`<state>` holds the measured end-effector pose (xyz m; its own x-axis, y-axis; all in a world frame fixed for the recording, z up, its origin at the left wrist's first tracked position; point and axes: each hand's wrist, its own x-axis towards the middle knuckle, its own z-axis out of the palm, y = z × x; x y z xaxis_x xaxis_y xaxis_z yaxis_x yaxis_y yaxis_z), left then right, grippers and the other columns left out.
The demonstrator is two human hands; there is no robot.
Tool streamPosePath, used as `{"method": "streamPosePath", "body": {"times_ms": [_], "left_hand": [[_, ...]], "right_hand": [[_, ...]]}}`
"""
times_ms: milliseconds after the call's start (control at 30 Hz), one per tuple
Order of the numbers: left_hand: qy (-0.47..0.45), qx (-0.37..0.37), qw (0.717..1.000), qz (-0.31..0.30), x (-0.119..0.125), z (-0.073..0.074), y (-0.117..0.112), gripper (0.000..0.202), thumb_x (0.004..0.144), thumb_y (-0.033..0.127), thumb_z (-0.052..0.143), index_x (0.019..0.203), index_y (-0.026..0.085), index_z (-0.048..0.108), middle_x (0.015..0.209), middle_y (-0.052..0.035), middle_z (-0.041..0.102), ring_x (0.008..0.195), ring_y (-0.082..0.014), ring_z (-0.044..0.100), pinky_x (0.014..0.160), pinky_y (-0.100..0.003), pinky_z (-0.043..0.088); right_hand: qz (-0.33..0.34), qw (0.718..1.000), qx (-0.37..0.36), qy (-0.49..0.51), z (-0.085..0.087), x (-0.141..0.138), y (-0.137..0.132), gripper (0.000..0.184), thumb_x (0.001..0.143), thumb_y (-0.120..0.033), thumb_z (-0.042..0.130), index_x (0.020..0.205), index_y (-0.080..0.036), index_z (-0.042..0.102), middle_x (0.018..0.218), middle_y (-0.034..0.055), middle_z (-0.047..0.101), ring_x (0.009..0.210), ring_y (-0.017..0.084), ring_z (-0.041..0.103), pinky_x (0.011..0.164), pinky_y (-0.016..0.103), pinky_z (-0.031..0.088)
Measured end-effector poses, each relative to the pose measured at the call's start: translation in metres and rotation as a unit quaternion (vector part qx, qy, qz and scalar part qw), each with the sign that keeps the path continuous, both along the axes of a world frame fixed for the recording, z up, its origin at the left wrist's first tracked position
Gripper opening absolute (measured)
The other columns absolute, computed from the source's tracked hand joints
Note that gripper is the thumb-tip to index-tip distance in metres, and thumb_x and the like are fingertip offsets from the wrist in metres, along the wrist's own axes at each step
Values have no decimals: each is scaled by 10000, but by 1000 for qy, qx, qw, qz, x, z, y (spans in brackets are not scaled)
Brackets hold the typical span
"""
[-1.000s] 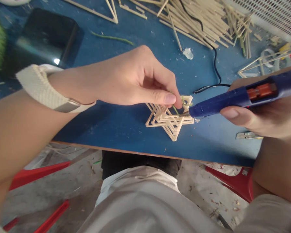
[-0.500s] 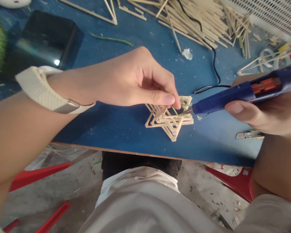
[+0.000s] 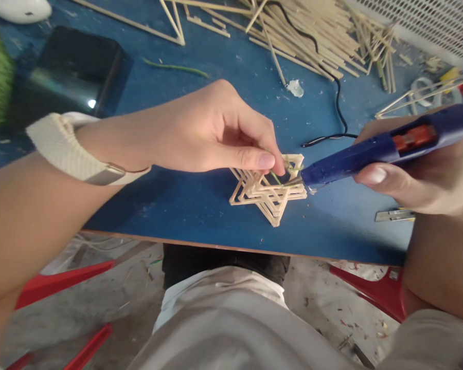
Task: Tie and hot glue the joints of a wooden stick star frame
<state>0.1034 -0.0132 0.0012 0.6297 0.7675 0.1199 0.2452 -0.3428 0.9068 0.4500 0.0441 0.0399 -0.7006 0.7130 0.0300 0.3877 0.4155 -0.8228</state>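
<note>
Blue tabletop (image 3: 200, 205) bearing a layered star of pale wooden sticks (image 3: 268, 198), flat just under the left hand (image 3: 212, 131), thumb and forefinger pinched on a thin green strand (image 3: 289, 167) at the star's far corner. Right hand (image 3: 420, 174) wrapped round a dark blue glue gun (image 3: 370, 151), nozzle at the star beside that pinch. Best done with fingertips off the nozzle, strand steady. Beyond the right hand, black cord (image 3: 337, 108); farther, heap of loose pale sticks (image 3: 316, 31).

1. Left hand (image 3: 212, 131) pinches a green strand (image 3: 289, 167) against the stick star (image 3: 268, 190) on the desk (image 3: 185, 205).
2. Right hand (image 3: 420, 174) grips the blue glue gun (image 3: 370, 151), nozzle touching the star.
</note>
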Motion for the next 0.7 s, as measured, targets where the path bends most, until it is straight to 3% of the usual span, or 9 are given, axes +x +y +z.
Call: {"method": "streamPosePath", "body": {"times_ms": [133,433,567,700], "left_hand": [[-9,1,1000,-9,-1,1,0,100,1108,246,813,1104,233,911,1111,42,920,877,-31,770,813,-152,613],[-29,10,999,-36,-2,-5,5,106,1130,308,827,1138,232,900,1151,20,925,877,-46,778,709,-152,592],[-26,16,999,-37,-2,-4,4,140,1140,331,819,1130,221,905,1139,7,925,920,-82,799,815,-181,647],[-4,-7,1000,-16,-3,-2,2,196,1126,374,840,1156,200,926,1157,-45,921,997,-172,825,932,-290,698]], "right_hand": [[56,987,136,-69,1,-6,-8,527,1031,-636,867,764,-241,640,681,-41,402,611,104,377,499,288,285],[92,980,178,-16,2,-4,2,557,1009,-399,930,720,-226,486,637,-46,362,605,108,296,570,402,179],[103,980,168,-4,6,-8,-1,581,1051,-388,860,728,-233,403,640,-46,333,584,107,286,559,400,169],[107,980,168,-22,6,-12,-7,532,1030,-371,864,741,-256,432,633,-36,371,592,142,279,571,418,151]]}}
